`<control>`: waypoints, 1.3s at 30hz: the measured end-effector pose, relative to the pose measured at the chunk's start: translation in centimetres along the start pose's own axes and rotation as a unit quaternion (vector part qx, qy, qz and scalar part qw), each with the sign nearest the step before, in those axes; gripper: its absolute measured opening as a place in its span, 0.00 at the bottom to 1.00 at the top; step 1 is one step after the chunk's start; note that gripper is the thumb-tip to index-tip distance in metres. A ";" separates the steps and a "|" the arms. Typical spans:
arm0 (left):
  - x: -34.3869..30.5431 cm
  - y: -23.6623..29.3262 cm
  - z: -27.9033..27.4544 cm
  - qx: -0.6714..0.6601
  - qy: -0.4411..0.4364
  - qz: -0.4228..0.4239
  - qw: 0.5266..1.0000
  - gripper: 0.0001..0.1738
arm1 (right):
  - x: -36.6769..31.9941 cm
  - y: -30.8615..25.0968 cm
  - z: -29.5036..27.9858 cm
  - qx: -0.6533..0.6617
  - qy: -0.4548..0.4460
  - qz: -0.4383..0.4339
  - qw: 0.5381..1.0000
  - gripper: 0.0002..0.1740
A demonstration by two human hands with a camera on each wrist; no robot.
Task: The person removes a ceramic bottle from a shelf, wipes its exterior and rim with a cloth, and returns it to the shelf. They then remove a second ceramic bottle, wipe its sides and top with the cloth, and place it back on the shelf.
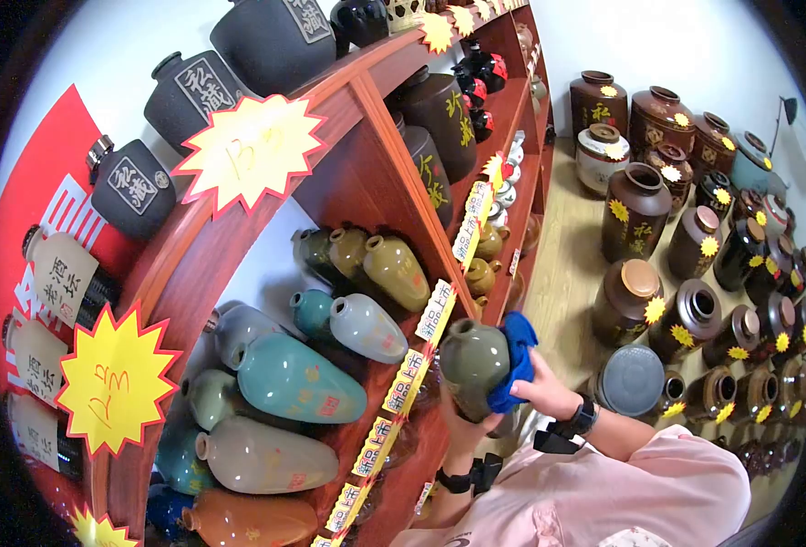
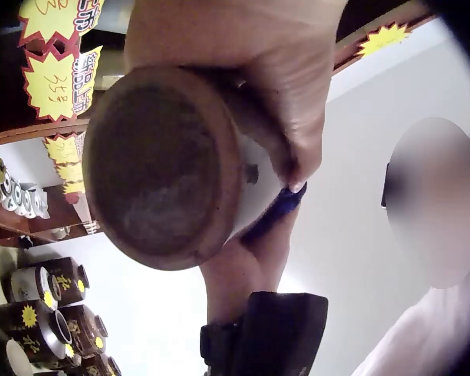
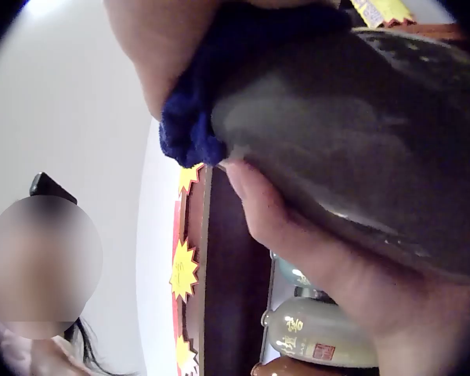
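Note:
A grey-green glazed jar (image 1: 474, 357) is held up in front of the shelf edge, its mouth toward the upper left. The left hand (image 1: 465, 427) grips it from below; in the left wrist view that hand (image 2: 243, 47) curls round the jar beside its round brown base (image 2: 160, 168). The right hand (image 1: 549, 394) holds a blue cloth (image 1: 519, 357) against the jar's side. In the right wrist view the cloth (image 3: 192, 117) is bunched between the right hand (image 3: 160, 47) and the jar's dark surface (image 3: 352, 133), with the left hand's thumb (image 3: 258, 204) along the jar.
Shelves (image 1: 403, 173) with coloured jars, such as a teal one (image 1: 301, 378) and an orange one (image 1: 250, 518), stand at the left. Yellow price tags line their edges. Large brown jars (image 1: 635, 214) crowd the floor at the right, near a round grey lid (image 1: 629, 380).

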State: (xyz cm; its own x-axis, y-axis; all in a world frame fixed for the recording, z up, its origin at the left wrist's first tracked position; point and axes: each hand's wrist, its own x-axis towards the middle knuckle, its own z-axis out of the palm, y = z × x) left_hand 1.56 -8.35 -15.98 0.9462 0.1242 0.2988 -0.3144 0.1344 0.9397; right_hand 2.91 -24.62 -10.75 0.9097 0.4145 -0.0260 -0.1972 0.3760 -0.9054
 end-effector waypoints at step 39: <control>0.6 2.7 1.5 -0.028 -0.052 -0.017 0.998 0.52 | 0.2 0.6 -0.9 -0.083 -0.052 -0.153 0.983 0.45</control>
State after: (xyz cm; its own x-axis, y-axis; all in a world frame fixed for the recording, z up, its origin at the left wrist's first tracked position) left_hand 1.35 -9.41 -13.00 0.9585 0.0168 0.2846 -0.2825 0.1919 0.9399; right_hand 3.28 -25.04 -11.72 0.8726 0.3890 0.2953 0.1507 0.3606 -0.9204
